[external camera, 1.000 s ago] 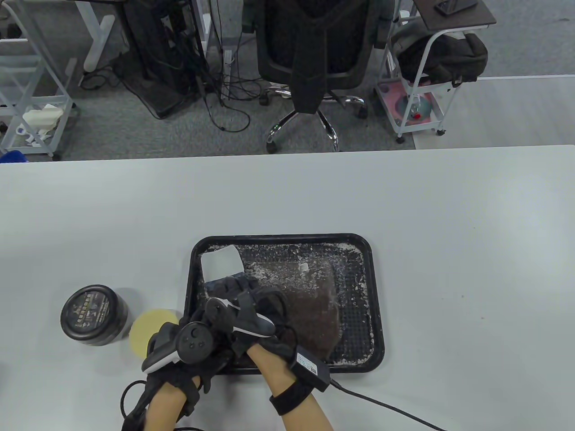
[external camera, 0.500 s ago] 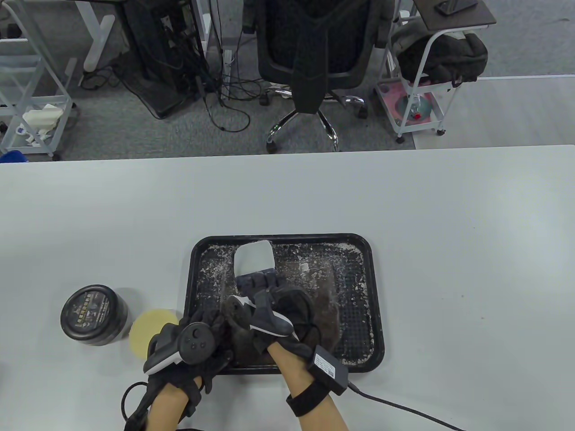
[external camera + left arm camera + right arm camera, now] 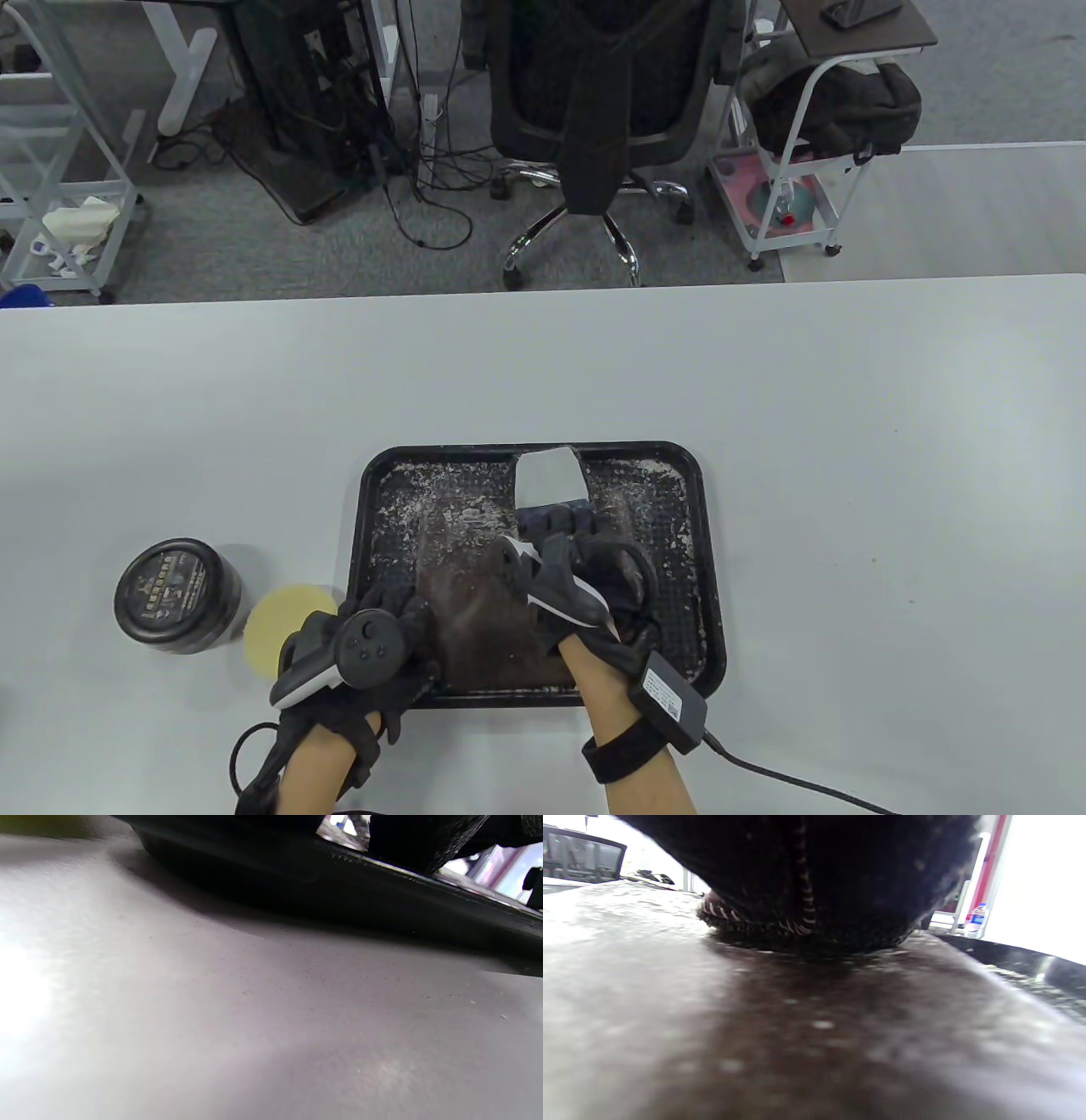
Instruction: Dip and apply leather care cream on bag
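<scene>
Low in the frame's centre, the brown bag (image 3: 484, 603) lies flat in the black tray (image 3: 711, 543). Right hand (image 3: 585, 569) presses a white cloth (image 3: 550, 475) onto its upper edge. Left hand (image 3: 365, 649) grips the tray's lower-left corner. Jar (image 3: 176, 596) and yellow lid (image 3: 284, 624) sit left.

Matt brown leather bag (image 3: 484, 611) on a glossy black plastic tray (image 3: 711, 594).

You are looking at a flat brown leather bag (image 3: 484, 611) lying in the black tray at the lower centre of the frame, its surface smeared with whitish cream. A white cloth (image 3: 550, 475) is resting at the bag's upper right edge. The black cream jar (image 3: 176, 594) is sitting upright at lower left, its yellow lid (image 3: 284, 624) lying just beside it.
</scene>
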`<state>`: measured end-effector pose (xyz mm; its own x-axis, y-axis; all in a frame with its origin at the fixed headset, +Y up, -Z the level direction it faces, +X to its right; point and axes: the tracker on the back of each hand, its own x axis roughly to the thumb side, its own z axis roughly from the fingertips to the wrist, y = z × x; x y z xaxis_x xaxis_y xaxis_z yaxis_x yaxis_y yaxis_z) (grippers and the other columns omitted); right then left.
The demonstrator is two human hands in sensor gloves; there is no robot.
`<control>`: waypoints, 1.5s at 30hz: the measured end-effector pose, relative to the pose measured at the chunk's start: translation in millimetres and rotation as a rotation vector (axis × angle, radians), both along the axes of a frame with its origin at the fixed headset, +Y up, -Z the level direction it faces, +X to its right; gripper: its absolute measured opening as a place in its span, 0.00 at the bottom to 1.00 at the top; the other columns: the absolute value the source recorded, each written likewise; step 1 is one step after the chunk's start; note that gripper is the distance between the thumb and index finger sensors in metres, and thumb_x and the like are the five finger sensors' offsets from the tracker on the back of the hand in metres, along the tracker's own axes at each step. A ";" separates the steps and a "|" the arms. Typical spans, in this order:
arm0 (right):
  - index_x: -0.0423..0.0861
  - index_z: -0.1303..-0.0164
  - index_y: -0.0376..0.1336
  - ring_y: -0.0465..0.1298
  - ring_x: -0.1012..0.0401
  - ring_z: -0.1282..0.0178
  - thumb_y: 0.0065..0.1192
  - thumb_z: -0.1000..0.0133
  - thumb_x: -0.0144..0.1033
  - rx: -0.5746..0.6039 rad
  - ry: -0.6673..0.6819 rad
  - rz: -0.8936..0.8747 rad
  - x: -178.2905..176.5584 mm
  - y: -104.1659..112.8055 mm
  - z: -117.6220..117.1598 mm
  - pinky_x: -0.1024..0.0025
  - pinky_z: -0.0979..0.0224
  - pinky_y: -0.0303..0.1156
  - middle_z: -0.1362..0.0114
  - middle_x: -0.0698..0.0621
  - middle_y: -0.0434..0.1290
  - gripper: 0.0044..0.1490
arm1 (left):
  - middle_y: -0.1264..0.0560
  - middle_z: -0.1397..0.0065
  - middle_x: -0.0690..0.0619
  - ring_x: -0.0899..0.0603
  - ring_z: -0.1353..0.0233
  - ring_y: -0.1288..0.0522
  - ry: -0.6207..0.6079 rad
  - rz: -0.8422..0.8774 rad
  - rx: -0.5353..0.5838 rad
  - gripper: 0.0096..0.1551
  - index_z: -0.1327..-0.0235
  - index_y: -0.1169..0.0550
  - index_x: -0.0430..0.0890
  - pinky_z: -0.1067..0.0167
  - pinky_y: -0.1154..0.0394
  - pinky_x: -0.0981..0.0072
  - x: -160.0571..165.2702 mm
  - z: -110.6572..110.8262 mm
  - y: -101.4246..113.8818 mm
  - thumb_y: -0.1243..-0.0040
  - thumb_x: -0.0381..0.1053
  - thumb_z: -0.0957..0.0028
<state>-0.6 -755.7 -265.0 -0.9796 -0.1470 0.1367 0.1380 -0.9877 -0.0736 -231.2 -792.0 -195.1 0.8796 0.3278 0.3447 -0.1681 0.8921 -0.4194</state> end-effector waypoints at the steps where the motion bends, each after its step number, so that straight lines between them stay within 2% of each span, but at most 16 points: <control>1: 0.51 0.31 0.70 0.79 0.45 0.27 0.75 0.43 0.33 0.004 -0.010 -0.002 2.9 0.2 0.0 0.48 0.28 0.71 0.27 0.43 0.77 0.28 | 0.50 0.18 0.33 0.25 0.21 0.49 0.000 0.001 0.000 0.46 0.21 0.41 0.39 0.28 0.55 0.36 -0.1 0.0 -0.1 0.41 0.62 0.43; 9: 0.49 0.31 0.70 0.80 0.44 0.28 0.75 0.43 0.33 0.018 -0.154 -0.040 35.3 0.3 -0.8 0.48 0.30 0.72 0.28 0.42 0.77 0.28 | 0.50 0.18 0.33 0.25 0.20 0.49 0.002 0.010 0.004 0.46 0.21 0.41 0.39 0.28 0.56 0.36 -1.0 0.2 -0.9 0.41 0.62 0.43; 12: 0.48 0.31 0.70 0.80 0.43 0.29 0.75 0.43 0.33 0.015 -0.209 -0.113 48.4 0.2 -0.8 0.47 0.31 0.73 0.29 0.41 0.78 0.28 | 0.50 0.18 0.33 0.25 0.20 0.49 0.002 0.009 0.007 0.46 0.21 0.41 0.39 0.28 0.56 0.35 -1.0 0.4 -1.0 0.41 0.62 0.43; 16: 0.47 0.31 0.70 0.80 0.43 0.30 0.75 0.43 0.32 0.001 -0.212 -0.153 53.5 -1.4 -0.8 0.46 0.31 0.73 0.28 0.40 0.77 0.28 | 0.50 0.18 0.33 0.24 0.21 0.49 0.003 0.010 0.009 0.46 0.21 0.41 0.38 0.28 0.56 0.35 -1.1 0.5 -1.1 0.41 0.62 0.43; 23: 0.47 0.32 0.71 0.82 0.43 0.32 0.76 0.44 0.33 0.017 -0.063 -0.020 12.7 -1.5 3.0 0.48 0.32 0.74 0.31 0.39 0.79 0.28 | 0.50 0.18 0.32 0.23 0.21 0.49 0.000 0.030 0.011 0.46 0.21 0.40 0.37 0.29 0.56 0.34 -1.5 0.7 -1.7 0.41 0.62 0.43; 29: 0.48 0.32 0.72 0.81 0.44 0.31 0.75 0.44 0.34 -0.028 0.075 -0.122 -27.0 -6.7 9.7 0.48 0.32 0.74 0.30 0.41 0.79 0.28 | 0.50 0.18 0.33 0.24 0.21 0.49 0.002 0.038 0.005 0.46 0.21 0.40 0.38 0.29 0.57 0.35 -2.6 0.6 -2.0 0.41 0.62 0.43; 34: 0.50 0.32 0.71 0.81 0.45 0.31 0.75 0.43 0.35 -0.001 0.148 -0.074 -53.7 -9.1 14.6 0.49 0.31 0.75 0.29 0.42 0.79 0.28 | 0.50 0.18 0.33 0.24 0.21 0.50 0.003 0.056 -0.006 0.46 0.21 0.40 0.38 0.29 0.57 0.36 -4.4 0.2 -2.0 0.41 0.62 0.43; 45: 0.54 0.30 0.69 0.79 0.48 0.27 0.74 0.42 0.37 0.003 0.286 -0.123 -85.0 -11.9 24.3 0.51 0.28 0.73 0.27 0.46 0.77 0.28 | 0.50 0.18 0.33 0.24 0.21 0.50 0.006 0.063 -0.007 0.46 0.21 0.40 0.38 0.29 0.58 0.36 -5.1 -0.6 -2.6 0.40 0.62 0.43</control>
